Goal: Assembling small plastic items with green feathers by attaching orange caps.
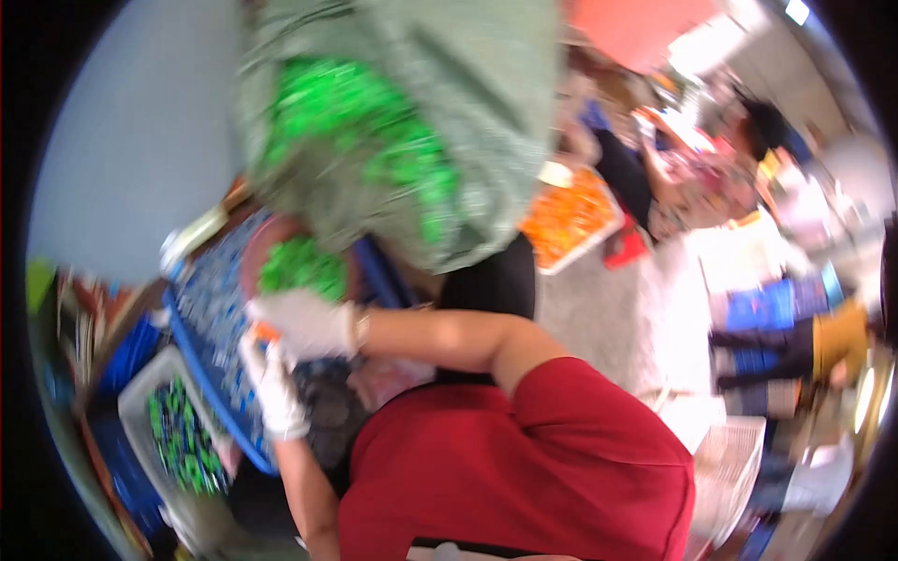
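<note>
My left hand (274, 379), in a white glove, is closed with its fingertips on a small orange plastic piece (267, 332). My right hand (304, 324), also white-gloved, reaches across from the right and meets the left at this piece. Its fingers look closed, but what they hold, if anything, is hidden. Just beyond the hands is a reddish round tub (251, 266) of small green pieces (304, 268). Both stand over a blue-rimmed tray (210, 379) spread with many small clear-bluish pieces (220, 299). Motion blurs the finer shapes.
A big grey-green sack (496, 122) with bright green pieces (346, 112) lies ahead. At lower left is a whitish bin (140, 411) of green and dark pieces. Right of the sack stands a white tray (589, 248) of orange pieces; other people (711, 178) are farther right.
</note>
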A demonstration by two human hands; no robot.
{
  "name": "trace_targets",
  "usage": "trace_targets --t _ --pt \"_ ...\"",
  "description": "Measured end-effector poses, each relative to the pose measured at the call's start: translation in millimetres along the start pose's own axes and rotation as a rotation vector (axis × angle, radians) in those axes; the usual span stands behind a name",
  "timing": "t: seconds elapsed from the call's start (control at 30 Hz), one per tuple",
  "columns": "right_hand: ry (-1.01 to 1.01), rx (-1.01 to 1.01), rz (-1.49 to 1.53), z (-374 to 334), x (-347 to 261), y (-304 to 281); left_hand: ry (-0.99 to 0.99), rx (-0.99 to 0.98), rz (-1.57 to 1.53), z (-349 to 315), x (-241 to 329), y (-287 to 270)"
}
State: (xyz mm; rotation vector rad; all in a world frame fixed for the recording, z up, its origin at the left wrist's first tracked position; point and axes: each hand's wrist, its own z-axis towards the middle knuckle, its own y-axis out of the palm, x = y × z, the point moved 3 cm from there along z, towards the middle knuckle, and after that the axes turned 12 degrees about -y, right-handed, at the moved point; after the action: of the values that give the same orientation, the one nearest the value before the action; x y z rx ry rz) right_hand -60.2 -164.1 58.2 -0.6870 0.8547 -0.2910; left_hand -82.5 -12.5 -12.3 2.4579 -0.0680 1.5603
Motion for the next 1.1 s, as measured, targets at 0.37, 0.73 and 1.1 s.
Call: trace_targets --t 0.37,0.73,1.1 --pt "0.19 -0.051 0.267 -51 25 -15 0.539 0.038 0.556 11 -16 20" --pt "0.062 0.073 0.127 -55 10 -17 -0.096 -0.102 0.367 -5 -9 -23" --pt "0.572 -0.099 0.647 -88 36 -2 0.703 0.266 0.994 -19 -28 10"
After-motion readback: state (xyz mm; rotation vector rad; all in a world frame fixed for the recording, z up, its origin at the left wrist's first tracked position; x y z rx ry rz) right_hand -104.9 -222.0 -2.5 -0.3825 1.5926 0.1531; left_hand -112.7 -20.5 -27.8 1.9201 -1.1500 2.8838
